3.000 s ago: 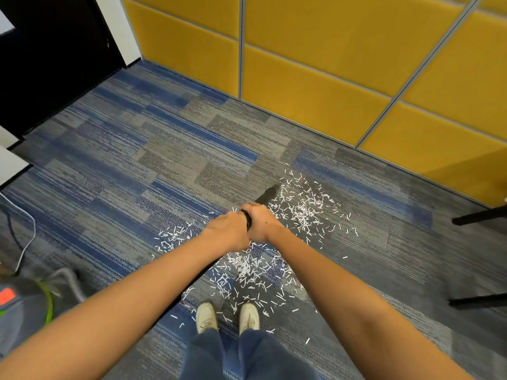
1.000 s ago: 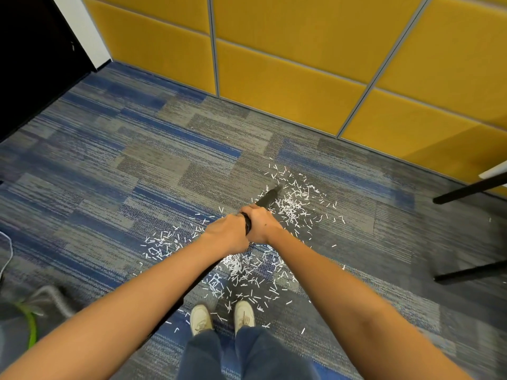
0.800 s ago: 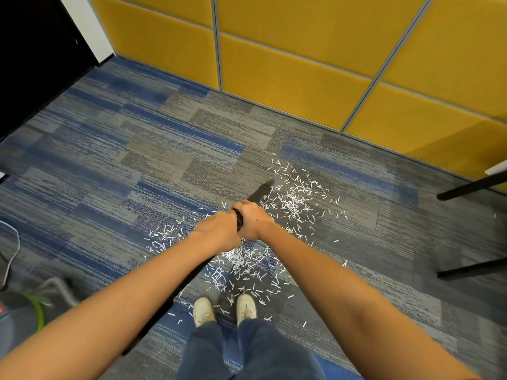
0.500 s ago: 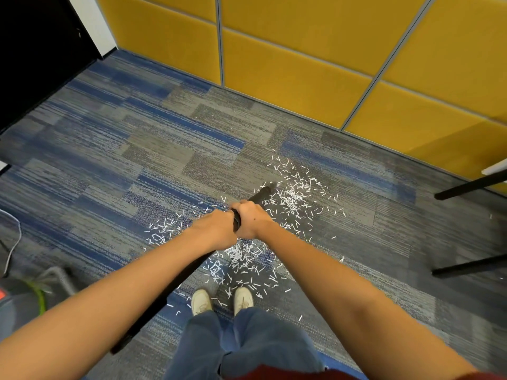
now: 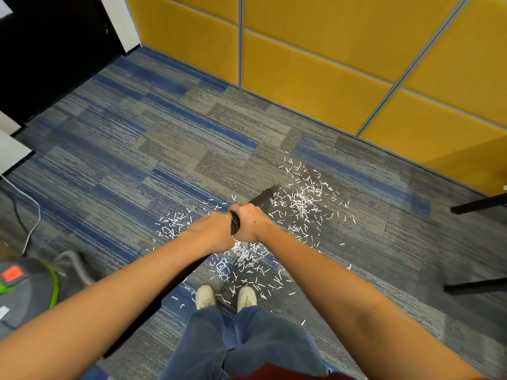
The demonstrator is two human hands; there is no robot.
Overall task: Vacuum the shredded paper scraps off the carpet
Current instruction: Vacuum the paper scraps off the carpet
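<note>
White shredded paper scraps [image 5: 299,204] lie scattered on the blue and grey carpet [image 5: 153,160], from in front of my shoes out past my hands. My left hand [image 5: 214,229] and my right hand [image 5: 251,220] both grip the black vacuum wand [image 5: 264,197] side by side. The wand's far tip rests among the scraps just beyond my right hand. Its lower length runs back under my left forearm and is mostly hidden.
The grey vacuum body [image 5: 24,286] with a green band and red label sits at lower left, its grey hose [image 5: 76,266] curving away. A white cable [image 5: 33,218] lies at the left. Yellow wall panels [image 5: 315,67] close the far side. Black furniture legs [image 5: 477,204] stand at right.
My view has swung a little to the left, bringing the vacuum body back in. Both hands keep the same grip on the wand, whose tip stays at the scraps' left edge.
</note>
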